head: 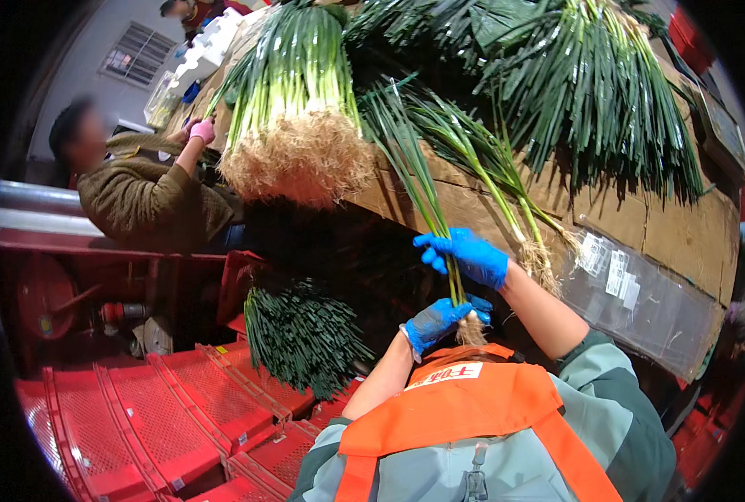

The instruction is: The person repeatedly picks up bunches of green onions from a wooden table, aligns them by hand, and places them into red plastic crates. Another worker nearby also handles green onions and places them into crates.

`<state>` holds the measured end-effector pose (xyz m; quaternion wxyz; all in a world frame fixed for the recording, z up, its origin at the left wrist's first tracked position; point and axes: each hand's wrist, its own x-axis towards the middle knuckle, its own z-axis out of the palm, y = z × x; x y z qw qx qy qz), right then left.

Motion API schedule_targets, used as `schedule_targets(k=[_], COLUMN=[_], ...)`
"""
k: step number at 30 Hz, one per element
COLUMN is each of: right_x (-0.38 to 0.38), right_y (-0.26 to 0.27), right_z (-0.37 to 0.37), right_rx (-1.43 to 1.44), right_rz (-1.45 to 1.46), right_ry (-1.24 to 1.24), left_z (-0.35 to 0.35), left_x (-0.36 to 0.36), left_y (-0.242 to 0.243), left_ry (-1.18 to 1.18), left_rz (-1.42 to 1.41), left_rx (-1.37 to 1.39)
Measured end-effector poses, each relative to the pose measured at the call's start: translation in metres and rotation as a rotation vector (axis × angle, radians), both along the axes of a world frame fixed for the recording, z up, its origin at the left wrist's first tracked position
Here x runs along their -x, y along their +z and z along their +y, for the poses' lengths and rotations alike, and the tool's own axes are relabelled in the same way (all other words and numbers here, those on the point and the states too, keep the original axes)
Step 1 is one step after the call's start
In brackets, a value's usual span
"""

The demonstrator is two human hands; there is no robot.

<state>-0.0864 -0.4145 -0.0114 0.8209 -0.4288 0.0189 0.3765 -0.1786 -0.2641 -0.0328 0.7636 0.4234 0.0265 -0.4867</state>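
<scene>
My left hand (438,323), in a blue glove, grips a few green garlic stalks (432,204) low down, just above their whitish bulbs and roots. Higher on the same stalks is my right hand (470,254), also blue-gloved, closed around them with some fingers partly extended. The leaves point away from me over the table edge. Several loose stalks with roots (504,210) lie on the cardboard-covered table (673,232) to the right. A large heap of rooted stalks (300,106) stands at the upper left, and a leafy pile (598,106) at the upper right.
Red perforated crates (178,401) fill the lower left, with a bundle of green leaves (303,339) on them. A co-worker (153,188) in pink gloves handles stalks at the left. A clear plastic sheet with labels (636,295) covers the table's near right edge. White foam boxes (209,47) stand farther back.
</scene>
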Motion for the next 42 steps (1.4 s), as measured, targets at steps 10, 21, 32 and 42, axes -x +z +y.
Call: schedule_targets(k=[10, 21, 32, 42], right_x=[0.162, 0.213, 0.131, 0.052], right_y=[0.014, -0.006, 0.01, 0.021], right_z=[-0.034, -0.04, -0.065, -0.15], right_rx=[1.286, 1.509, 1.711, 1.458], right_rz=[-0.69, -0.731, -1.107, -0.982], right_ry=[0.291, 0.142, 0.083, 0.214], left_z=[0.082, 0.162, 0.163, 0.144], left_x=[-0.051, -0.054, -0.064, -0.117], left_y=[0.023, 0.023, 0.001, -0.027], left_ry=[0.66, 0.595, 0.69, 0.885], left_rz=[-0.097, -0.152, -0.221, -0.219], left_rx=[0.308, 0.379, 0.37, 0.191])
